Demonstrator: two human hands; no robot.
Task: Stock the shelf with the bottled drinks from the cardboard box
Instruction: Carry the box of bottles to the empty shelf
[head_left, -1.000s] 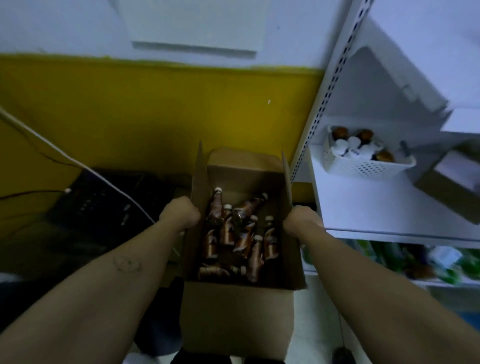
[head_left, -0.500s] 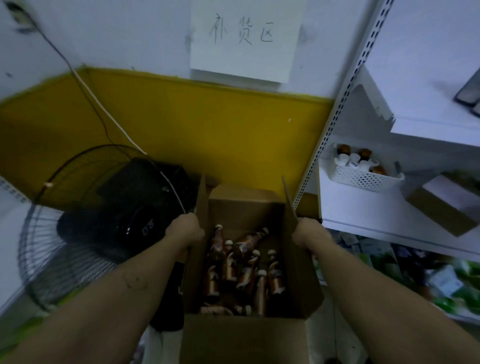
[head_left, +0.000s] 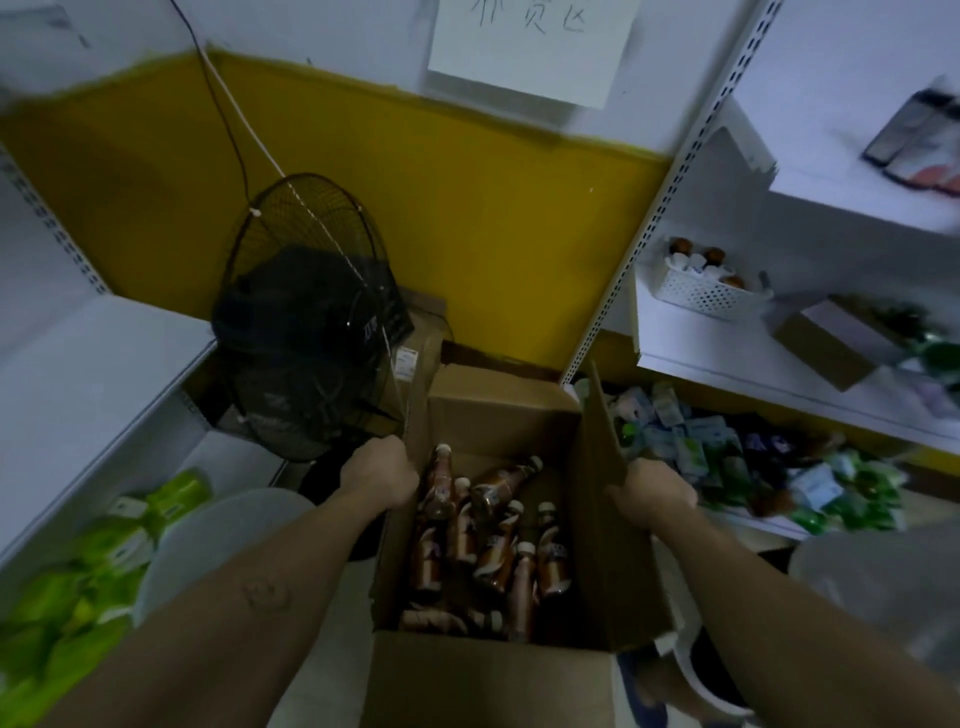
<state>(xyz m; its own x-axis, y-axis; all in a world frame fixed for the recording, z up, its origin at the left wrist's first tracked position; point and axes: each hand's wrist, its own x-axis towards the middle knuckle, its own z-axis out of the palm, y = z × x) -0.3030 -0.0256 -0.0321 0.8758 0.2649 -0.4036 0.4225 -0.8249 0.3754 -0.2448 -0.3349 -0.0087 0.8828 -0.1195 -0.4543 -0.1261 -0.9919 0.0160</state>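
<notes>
An open cardboard box (head_left: 498, 680) sits low in the middle of the view with its flaps up. Inside stand and lie several brown bottled drinks (head_left: 493, 525) with white caps. My left hand (head_left: 379, 475) grips the box's left flap edge. My right hand (head_left: 652, 491) grips the right flap edge. Both arms reach forward on either side of the box. The white shelf (head_left: 727, 364) stands to the right, with a white basket (head_left: 701, 291) of similar bottles on it.
A black fan (head_left: 306, 332) stands left of the box against the yellow wall. Green packs (head_left: 93, 551) lie on a low left shelf. Mixed packets (head_left: 753, 462) fill the lower right shelf. A brown carton (head_left: 831, 343) rests on the right shelf.
The box has risen with both hands still gripping its flaps. The view has pulled back and up, bringing the fan, the left shelf and more of the right shelves into sight.
</notes>
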